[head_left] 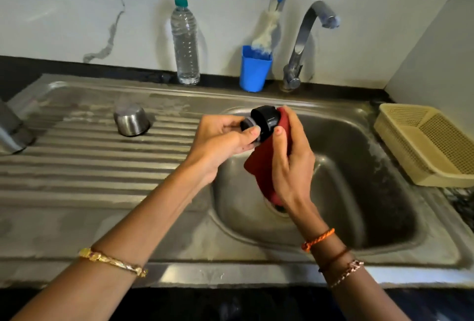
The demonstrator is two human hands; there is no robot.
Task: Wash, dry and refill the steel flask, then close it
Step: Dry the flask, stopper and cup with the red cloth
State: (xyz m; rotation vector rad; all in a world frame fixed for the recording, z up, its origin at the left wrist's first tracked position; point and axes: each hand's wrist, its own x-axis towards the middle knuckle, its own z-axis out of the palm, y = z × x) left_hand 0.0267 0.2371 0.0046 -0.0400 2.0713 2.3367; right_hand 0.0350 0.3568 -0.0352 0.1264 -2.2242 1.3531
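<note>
drying the black plastic flask stopper (pixel 265 121) goes best if the right hand (pixel 292 164) keeps the dark red cloth (pixel 259 169) cupped round it while the left hand (pixel 225 138) pinches its grey end and turns. both meet above the steel sink basin (pixel 359 192); forearms angle inward. the steel flask body (pixel 11 130) seems to stand far left of the basin.

Cup (pixel 132 120) on drainboard (pixel 77 166) left of basin (pixel 359 192) (basket (pixel 425 146) right).

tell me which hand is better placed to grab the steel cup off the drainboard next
Left. The left hand is on the drainboard side, nearer the steel cup, pinching only the black stopper. The right hand holds the red cloth over the sink basin.
</note>
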